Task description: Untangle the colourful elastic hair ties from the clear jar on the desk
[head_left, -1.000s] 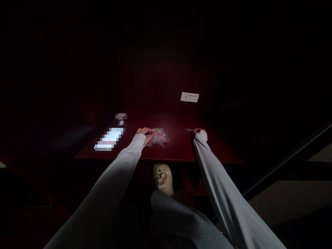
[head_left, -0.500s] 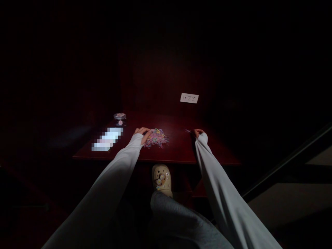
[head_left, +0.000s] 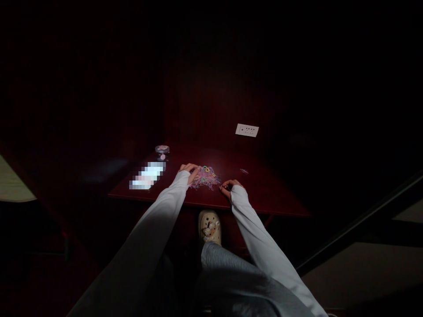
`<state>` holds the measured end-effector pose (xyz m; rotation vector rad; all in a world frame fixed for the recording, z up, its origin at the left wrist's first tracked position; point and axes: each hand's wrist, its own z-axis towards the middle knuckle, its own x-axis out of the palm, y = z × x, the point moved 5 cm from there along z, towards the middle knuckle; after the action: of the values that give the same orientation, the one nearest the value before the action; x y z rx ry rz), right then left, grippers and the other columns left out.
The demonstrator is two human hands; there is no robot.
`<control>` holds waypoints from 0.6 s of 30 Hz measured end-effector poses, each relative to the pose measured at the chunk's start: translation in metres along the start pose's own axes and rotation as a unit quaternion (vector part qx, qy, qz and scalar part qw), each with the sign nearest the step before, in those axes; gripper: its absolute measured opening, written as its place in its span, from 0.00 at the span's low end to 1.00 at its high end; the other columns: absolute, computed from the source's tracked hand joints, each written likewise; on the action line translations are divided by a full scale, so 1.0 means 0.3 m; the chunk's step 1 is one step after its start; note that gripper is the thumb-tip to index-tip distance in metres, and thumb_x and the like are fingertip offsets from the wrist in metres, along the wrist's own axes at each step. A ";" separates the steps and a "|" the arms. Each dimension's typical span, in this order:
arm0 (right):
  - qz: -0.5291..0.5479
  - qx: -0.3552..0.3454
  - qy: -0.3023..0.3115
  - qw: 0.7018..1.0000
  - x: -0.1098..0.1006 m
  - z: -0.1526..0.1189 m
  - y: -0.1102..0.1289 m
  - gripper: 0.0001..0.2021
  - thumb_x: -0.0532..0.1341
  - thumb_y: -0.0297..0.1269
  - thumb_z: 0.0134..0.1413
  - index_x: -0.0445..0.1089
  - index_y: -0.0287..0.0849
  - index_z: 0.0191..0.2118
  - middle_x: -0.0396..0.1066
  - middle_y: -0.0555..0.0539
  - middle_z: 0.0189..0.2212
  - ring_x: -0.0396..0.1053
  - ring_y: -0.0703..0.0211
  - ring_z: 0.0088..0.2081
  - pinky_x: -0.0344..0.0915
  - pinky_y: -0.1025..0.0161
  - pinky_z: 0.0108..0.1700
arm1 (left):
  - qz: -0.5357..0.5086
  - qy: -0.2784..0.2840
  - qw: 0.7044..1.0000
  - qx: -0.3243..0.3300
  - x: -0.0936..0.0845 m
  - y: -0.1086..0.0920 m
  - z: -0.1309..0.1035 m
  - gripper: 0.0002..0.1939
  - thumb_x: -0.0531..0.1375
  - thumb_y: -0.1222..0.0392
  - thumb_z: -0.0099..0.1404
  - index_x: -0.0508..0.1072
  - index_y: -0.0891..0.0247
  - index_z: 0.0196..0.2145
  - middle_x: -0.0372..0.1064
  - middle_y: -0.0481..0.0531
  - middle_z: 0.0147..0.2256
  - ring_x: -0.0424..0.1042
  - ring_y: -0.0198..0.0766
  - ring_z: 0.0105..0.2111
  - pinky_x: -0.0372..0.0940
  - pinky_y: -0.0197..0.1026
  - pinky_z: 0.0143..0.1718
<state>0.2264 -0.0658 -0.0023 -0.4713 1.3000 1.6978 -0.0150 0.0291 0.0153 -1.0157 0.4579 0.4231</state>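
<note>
A tangled heap of small elastic hair ties (head_left: 205,178), mostly pink and purple with a few thicker yellow and green ones, lies on the dark red table (head_left: 191,200). My left hand (head_left: 189,169) rests at the heap's left side, fingers stretched out and touching its edge. At the lower right edge of the heap is my right hand (head_left: 228,186), thumb and fingertips drawn together. What it pinches, if anything, is too small to make out. Farther right, a little bunch of purple hair ties (head_left: 243,171) lies apart on the tabletop.
A lit, blurred-out phone-like screen (head_left: 147,176) lies left of the heap. Behind it stands a clear round jar (head_left: 162,152) with a pink label. A white socket plate (head_left: 247,130) is on the back panel. Below the table edge is a beige clog (head_left: 210,226).
My right hand has moved left from the small bunch to the heap's edge, leaving the bunch on the table. My left hand stays by the heap. The view has shifted slightly.
</note>
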 end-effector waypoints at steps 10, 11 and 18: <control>0.016 -0.038 -0.009 0.999 -0.002 -0.007 0.025 0.06 0.66 0.41 0.57 0.80 0.47 0.35 0.77 0.47 0.37 0.72 0.56 0.38 0.65 0.62 0.42 | 0.004 0.006 1.000 0.005 0.003 -0.001 0.002 0.09 0.61 0.54 0.72 0.82 0.53 0.41 0.80 0.49 0.48 0.70 0.46 0.52 0.64 0.47 0.59; 0.022 -0.037 -0.009 0.999 -0.004 -0.008 0.025 0.06 0.66 0.40 0.56 0.80 0.47 0.35 0.77 0.46 0.36 0.72 0.56 0.38 0.66 0.62 0.42 | 0.003 0.005 1.000 0.003 0.002 -0.001 0.001 0.09 0.61 0.54 0.72 0.82 0.53 0.41 0.80 0.49 0.48 0.70 0.46 0.52 0.63 0.47 0.60; 0.043 -0.001 -0.008 0.999 -0.016 -0.011 0.019 0.06 0.65 0.38 0.55 0.80 0.46 0.33 0.79 0.45 0.36 0.74 0.54 0.38 0.67 0.61 0.43 | -0.005 -0.002 1.000 0.000 0.003 0.001 0.002 0.08 0.62 0.54 0.72 0.82 0.53 0.40 0.81 0.49 0.47 0.70 0.47 0.51 0.63 0.47 0.59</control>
<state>0.2233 -0.0709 0.0033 -0.4070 1.3227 1.7700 -0.0143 0.0300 0.0148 -1.0166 0.4483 0.4161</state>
